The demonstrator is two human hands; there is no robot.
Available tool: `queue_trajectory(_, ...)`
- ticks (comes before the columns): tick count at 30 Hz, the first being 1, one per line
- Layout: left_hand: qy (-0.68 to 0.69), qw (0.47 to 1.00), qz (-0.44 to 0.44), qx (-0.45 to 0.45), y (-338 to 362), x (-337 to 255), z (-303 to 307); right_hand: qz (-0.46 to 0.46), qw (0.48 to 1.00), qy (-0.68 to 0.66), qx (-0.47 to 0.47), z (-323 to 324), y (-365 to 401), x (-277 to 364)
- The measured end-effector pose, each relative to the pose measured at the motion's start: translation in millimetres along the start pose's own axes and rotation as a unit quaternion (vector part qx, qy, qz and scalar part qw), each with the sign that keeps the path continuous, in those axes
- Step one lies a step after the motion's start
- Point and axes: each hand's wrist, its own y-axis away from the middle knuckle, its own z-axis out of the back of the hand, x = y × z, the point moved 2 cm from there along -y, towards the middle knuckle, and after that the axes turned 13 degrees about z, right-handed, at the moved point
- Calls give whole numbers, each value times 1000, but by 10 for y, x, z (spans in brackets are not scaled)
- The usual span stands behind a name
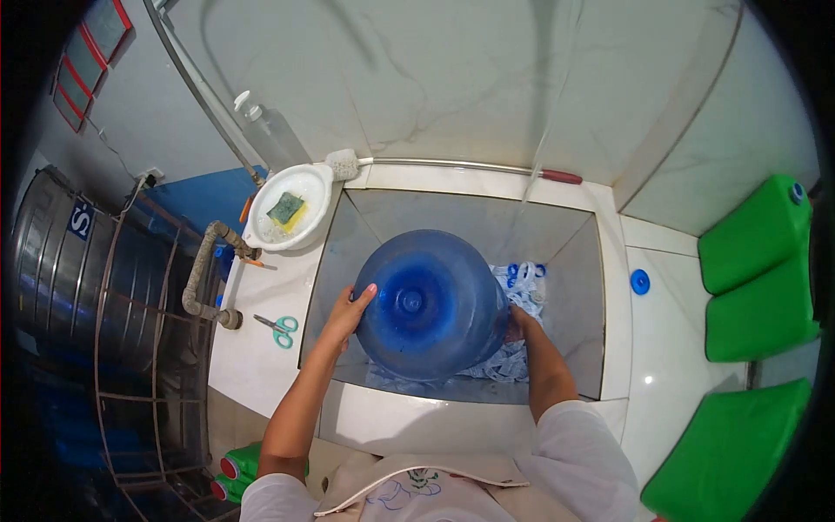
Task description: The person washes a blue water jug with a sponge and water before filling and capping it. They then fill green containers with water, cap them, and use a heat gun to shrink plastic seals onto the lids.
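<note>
A large, round, translucent blue water jug (413, 300) is held over the tiled sink basin (570, 335), its round base facing up toward me. My left hand (350, 311) grips its left side, with the thumb lying on the blue surface. On the opposite side, my right hand (515, 324) is pressed against the jug, its fingers partly hidden behind it. Beneath and to the right, a heap of white and blue plastic strips (522, 291) lies in the basin.
A white bowl (291, 207) with a green-and-yellow sponge (287, 209), a clear pump bottle (270, 130) and scissors (280, 329) stand left. A long-handled brush (461, 165) lies along the back ledge. Green jerrycans (757, 296) and a blue cap (640, 282) are right; a faucet pipe (198, 270) rises left.
</note>
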Motion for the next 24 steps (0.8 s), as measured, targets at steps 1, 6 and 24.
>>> queue_trajectory(1,-21,998,-50,-9,-31,15,-69,-33,977,204,-47,-99,220,185)
queue_trajectory(6,-74,977,-176,-94,-339,28,-358,299,633,707,-98,-414,1091,1533)
queue_trajectory(24,-498,718,-435,-215,5,-1169,-1849,351,890,287,48,-2589,2782,2367)
